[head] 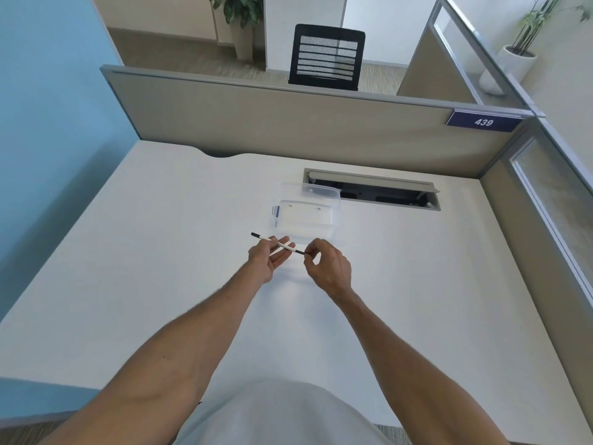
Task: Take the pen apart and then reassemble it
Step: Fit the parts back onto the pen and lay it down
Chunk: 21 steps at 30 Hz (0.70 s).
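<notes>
While pen hung in air above desk, just in front of clear plastic box, long axis ran from far-left down to near-right, spanning both hands. Left hand half-open, palm up, thumb and fingers loosely pinching white barrel near middle; dark cap end jutted out past it to left. Right hand curled, thumb and forefinger closed on dark tip end. Each hand at own end of pen; likely pull or twist along axis, right hand working. Whether parts were already loosened: could not tell.
</notes>
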Each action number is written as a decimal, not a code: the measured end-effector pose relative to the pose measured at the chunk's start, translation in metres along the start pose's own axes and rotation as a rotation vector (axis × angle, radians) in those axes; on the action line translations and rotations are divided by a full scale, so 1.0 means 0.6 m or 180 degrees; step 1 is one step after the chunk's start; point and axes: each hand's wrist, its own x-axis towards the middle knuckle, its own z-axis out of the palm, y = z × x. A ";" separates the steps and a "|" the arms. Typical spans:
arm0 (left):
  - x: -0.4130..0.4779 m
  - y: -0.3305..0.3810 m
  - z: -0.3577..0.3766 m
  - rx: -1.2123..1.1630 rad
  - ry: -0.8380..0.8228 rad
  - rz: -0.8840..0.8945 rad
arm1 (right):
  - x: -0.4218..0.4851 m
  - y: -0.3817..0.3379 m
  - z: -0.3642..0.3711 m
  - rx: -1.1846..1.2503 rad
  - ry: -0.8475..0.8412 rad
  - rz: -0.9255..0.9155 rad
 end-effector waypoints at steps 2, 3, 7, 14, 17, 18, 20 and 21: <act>0.001 0.000 0.001 0.0011 -0.0014 -0.0007 | -0.002 0.000 -0.001 0.0002 -0.0004 0.0010; 0.001 0.000 0.001 0.0010 -0.0016 -0.0009 | -0.003 0.001 -0.001 0.0011 -0.0009 0.0013; 0.001 0.000 -0.002 0.0021 -0.0074 -0.0036 | 0.000 0.000 -0.002 0.0129 -0.0068 0.0058; 0.000 -0.006 -0.006 0.0104 -0.0239 -0.0167 | 0.000 -0.007 0.002 0.0206 -0.0127 0.0043; 0.000 -0.005 -0.005 0.0101 -0.0268 -0.0195 | 0.001 -0.006 0.000 0.0223 -0.0116 0.0088; 0.000 -0.003 -0.005 0.0102 -0.0284 -0.0200 | 0.001 -0.005 0.000 0.0224 -0.0111 0.0100; 0.000 0.000 -0.007 0.0115 -0.0316 -0.0210 | 0.001 -0.003 0.000 0.0257 -0.0099 0.0132; -0.001 0.001 -0.009 0.0118 -0.0328 -0.0219 | 0.002 -0.003 0.000 0.0296 -0.0100 0.0159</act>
